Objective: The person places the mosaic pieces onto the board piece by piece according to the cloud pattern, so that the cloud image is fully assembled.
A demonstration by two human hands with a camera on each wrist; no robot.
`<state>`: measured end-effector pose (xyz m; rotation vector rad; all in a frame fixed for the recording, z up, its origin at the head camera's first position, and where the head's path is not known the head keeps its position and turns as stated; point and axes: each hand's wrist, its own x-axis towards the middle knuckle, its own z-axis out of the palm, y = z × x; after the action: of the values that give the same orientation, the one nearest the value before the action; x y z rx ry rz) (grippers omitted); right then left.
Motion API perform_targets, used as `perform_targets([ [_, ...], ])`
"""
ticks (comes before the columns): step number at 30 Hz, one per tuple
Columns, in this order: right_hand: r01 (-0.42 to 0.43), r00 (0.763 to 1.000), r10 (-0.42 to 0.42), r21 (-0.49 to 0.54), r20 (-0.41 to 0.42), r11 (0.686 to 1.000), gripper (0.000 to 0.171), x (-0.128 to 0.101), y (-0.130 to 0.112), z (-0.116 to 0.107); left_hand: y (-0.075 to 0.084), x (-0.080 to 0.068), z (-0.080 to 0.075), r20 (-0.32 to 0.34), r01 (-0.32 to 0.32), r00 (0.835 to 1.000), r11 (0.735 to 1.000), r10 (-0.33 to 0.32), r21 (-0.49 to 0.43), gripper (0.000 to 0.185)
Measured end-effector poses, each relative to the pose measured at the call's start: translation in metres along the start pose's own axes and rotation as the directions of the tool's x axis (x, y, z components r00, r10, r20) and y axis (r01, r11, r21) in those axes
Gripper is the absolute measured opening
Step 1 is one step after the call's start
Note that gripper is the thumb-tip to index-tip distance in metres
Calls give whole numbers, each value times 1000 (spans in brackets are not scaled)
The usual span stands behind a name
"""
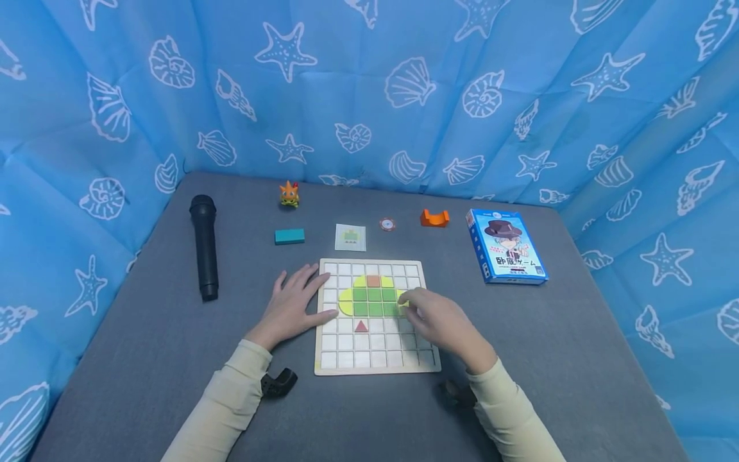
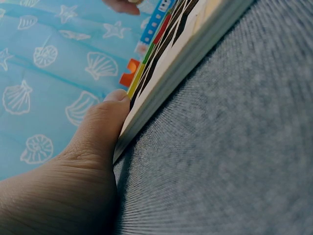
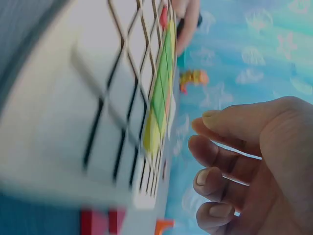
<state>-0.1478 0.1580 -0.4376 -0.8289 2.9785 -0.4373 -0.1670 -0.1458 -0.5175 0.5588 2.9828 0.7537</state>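
A square board (image 1: 378,371) with a grid of white cells lies on the table. On it sit green square tiles (image 1: 374,294), an orange-brown square tile (image 1: 373,281), a red triangle tile (image 1: 361,326) and yellow rounded tiles (image 1: 345,301) around the green ones. My left hand (image 1: 293,307) rests with spread fingers at the board's left edge, its thumb touching the rim in the left wrist view. Over the yellow tiles at the right of the pattern hovers my right hand (image 1: 435,317). Its fingers (image 3: 210,183) are loosely bent, with nothing visible between them in the right wrist view.
Behind the board lie a small pattern card (image 1: 350,237), a teal block (image 1: 289,237), a round chip (image 1: 387,224), an orange holder (image 1: 435,218) and a spiky toy figure (image 1: 289,194). A black microphone (image 1: 204,247) is at left, a blue game box (image 1: 508,247) at right.
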Motion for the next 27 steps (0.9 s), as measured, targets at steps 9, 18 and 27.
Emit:
perform_targets([
  [9,-147,989,147,5,33,989,21,-16,39,-12,0,-1,-1,5,14,1000,1000,-14,-2,84],
  [18,-229,955,228,-13,192,973,28,-24,49,-5,2,-1,-1,9,13,1000,1000,-13,2,84],
  [27,-266,951,269,-36,155,963,28,-22,53,0,2,-1,-2,7,6,1000,1000,-6,-1,83],
])
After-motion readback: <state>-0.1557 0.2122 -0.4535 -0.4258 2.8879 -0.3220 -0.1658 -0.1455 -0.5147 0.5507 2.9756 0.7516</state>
